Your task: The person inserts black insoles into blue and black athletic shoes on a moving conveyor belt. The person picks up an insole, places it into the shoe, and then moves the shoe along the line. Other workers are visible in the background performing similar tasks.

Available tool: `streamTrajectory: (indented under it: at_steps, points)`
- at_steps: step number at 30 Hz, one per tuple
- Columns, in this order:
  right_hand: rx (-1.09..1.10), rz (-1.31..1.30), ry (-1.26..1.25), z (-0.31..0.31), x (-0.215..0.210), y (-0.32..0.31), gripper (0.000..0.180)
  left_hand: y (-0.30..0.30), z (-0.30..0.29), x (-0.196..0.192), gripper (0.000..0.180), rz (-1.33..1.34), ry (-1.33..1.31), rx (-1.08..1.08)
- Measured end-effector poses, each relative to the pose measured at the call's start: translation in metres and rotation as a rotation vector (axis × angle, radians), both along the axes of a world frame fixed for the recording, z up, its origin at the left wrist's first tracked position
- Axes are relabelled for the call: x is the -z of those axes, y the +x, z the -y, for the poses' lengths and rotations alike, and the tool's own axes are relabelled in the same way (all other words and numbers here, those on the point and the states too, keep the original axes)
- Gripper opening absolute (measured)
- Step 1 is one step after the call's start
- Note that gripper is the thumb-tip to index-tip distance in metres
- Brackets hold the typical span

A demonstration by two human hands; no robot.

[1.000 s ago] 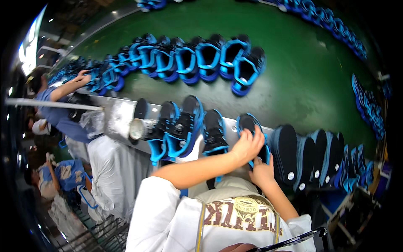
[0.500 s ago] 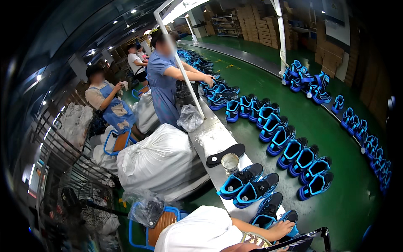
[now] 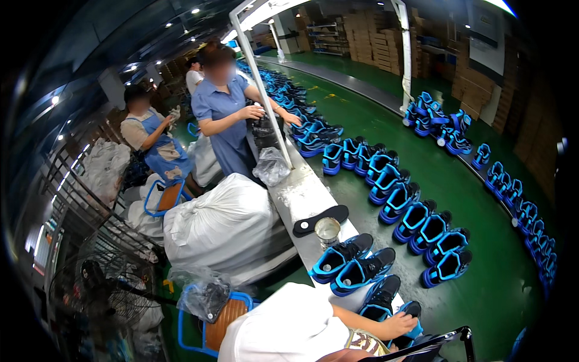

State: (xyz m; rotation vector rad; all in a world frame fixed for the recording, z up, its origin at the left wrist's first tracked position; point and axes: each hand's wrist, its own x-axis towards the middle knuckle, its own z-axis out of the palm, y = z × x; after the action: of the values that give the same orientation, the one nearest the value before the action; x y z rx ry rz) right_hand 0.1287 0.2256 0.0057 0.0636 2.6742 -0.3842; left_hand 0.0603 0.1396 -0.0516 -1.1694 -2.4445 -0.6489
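My left hand (image 3: 398, 326), at the end of a white sleeve, grips the top opening of a black and blue sneaker (image 3: 412, 309) at the near end of the white bench. Its fingers bend over the collar; part of the shoe is hidden behind the hand and a black frame. My right hand cannot be made out. Beside the held shoe is another sneaker (image 3: 382, 295), and beyond it a pair, with one sneaker (image 3: 364, 271) nearest. A round tin (image 3: 327, 231) and a black insole (image 3: 321, 221) lie farther along the bench.
Rows of matching sneakers (image 3: 416, 222) stand on the surface right of the bench (image 3: 300, 192). A white sack (image 3: 220, 223) and a blue-framed stool (image 3: 224, 323) are at left. A co-worker in a blue dress (image 3: 226, 114) stands beyond a white post (image 3: 260, 90).
The co-worker in blue has straightened and turned, drawing one hand back from the shoes. My view has shifted slightly; my left hand remains at the same sneaker.
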Motion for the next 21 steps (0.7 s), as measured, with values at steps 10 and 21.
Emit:
streamTrajectory:
  at_steps: [10,21]
  points:
    - [0.033,-0.072,-0.018,0.003,0.006,0.006,0.022,-0.012,0.005,-0.017,0.014,0.522,0.402,-0.189]
    - [0.06,-0.026,0.097,-0.003,0.017,0.018,0.037,-0.013,0.028,-0.062,0.02,0.5,0.186,0.348]
